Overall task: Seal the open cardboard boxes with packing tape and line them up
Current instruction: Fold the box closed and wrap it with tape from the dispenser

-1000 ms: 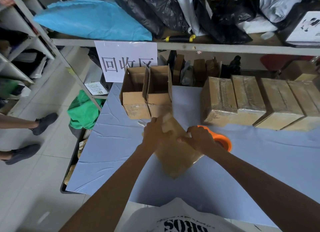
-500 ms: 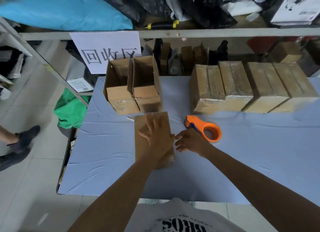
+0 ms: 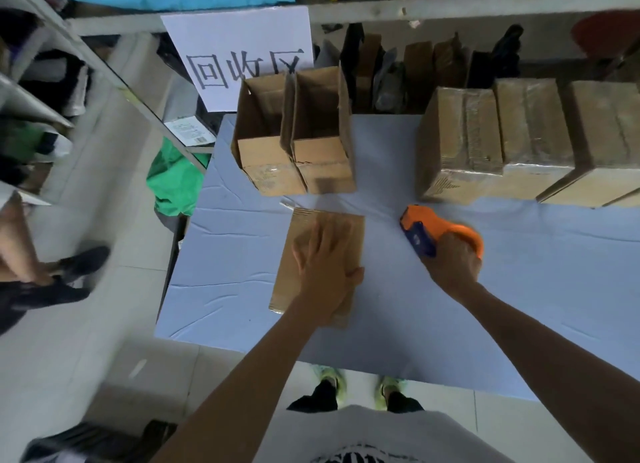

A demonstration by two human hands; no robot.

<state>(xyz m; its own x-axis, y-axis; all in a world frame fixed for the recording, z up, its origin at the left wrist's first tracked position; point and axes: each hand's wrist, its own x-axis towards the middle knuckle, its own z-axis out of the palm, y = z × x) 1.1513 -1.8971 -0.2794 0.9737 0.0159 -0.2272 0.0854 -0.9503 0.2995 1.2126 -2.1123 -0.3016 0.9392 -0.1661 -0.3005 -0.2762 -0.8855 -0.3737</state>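
A closed cardboard box [image 3: 304, 236] lies near the front left of the blue table [image 3: 519, 307]. My left hand [image 3: 327, 265] presses flat on its top, fingers spread. To its right my right hand [image 3: 452, 263] grips the orange tape dispenser [image 3: 434, 229], which rests on the table. Two open boxes [image 3: 298, 151] stand upright side by side behind the closed one. A row of taped boxes [image 3: 519, 140] sits along the back right.
A paper sign [image 3: 239, 50] hangs from the shelf behind the open boxes. Metal shelving [image 3: 104, 68] runs down the left, a green bag [image 3: 173, 175] at its foot. Another person's feet [image 3: 65, 275] stand on the floor at left.
The box was set down flat on the table and my left hand settled on top. My right hand moved off the box to the right and took hold of the tape dispenser.
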